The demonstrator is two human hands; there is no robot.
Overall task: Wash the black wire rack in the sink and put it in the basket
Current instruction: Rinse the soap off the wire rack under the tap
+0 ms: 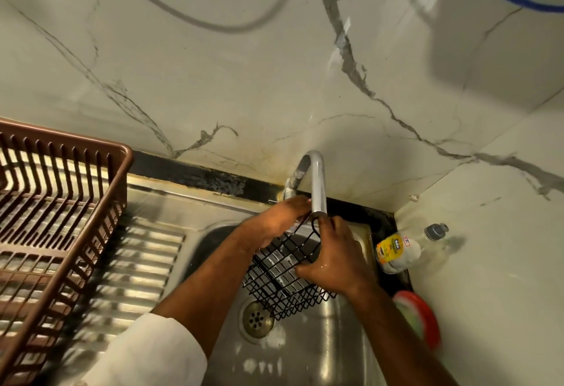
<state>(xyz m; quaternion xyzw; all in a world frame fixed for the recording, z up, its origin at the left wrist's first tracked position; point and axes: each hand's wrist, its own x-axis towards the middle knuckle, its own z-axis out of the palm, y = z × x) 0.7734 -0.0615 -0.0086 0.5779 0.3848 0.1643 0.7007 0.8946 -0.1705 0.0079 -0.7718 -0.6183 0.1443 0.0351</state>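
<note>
The black wire rack [283, 282] hangs tilted over the steel sink [308, 352], just under the grey tap spout [317, 184]. My right hand [332, 257] grips the rack's right side, thumb curled over the wire. My left hand [274, 220] holds its far upper edge near the spout's mouth, fingers curled over the rim. The brown plastic basket [58, 211] stands on the ribbed drainboard to the left, with nothing visible inside.
A clear bottle with a yellow label [406, 248] lies on the dark ledge right of the sink. A red and green round thing [418, 318] sits below it. The drain [256, 320] is beneath the rack. A marble wall rises behind.
</note>
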